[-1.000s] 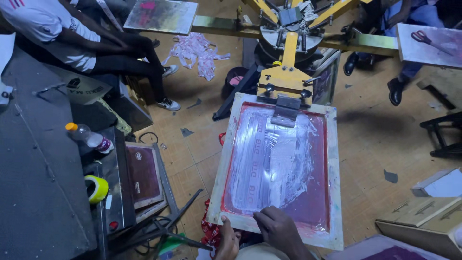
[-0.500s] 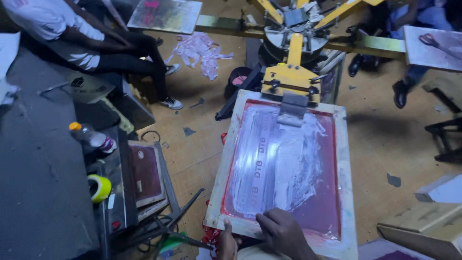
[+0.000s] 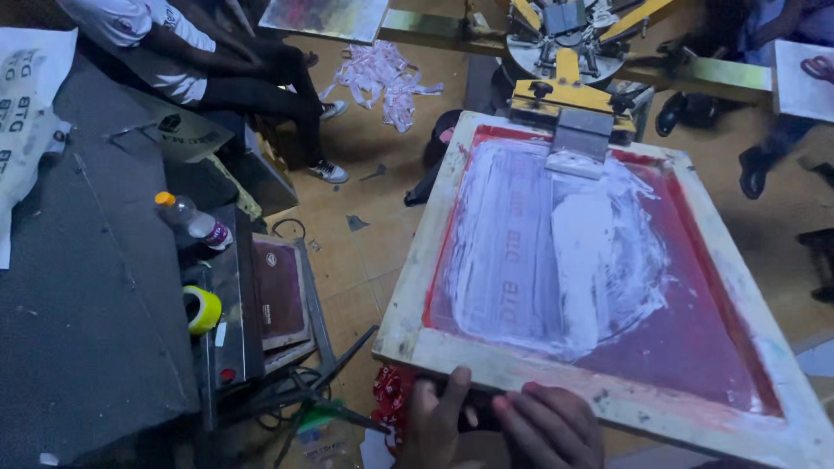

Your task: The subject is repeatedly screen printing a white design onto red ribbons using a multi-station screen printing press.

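Left hand (image 3: 434, 417) grips the near edge of the wooden screen frame (image 3: 417, 287), thumb on top. Its red mesh (image 3: 695, 321) is smeared with white ink (image 3: 582, 260), clamped to the yellow press arm (image 3: 569, 95). Right hand (image 3: 547, 426) rests curled at that near rail.

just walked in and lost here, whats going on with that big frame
A person stands at a screen-printing press, both hands at the near wooden edge of the printing screen. The left hand grips that edge with its thumb on top, and the right hand rests beside it. The red mesh is smeared with white ink, and the frame's far end is clamped in the press's yellow arm. Another person sits on the floor at upper left. A plastic bottle and a yellow tape roll lie on the side table.
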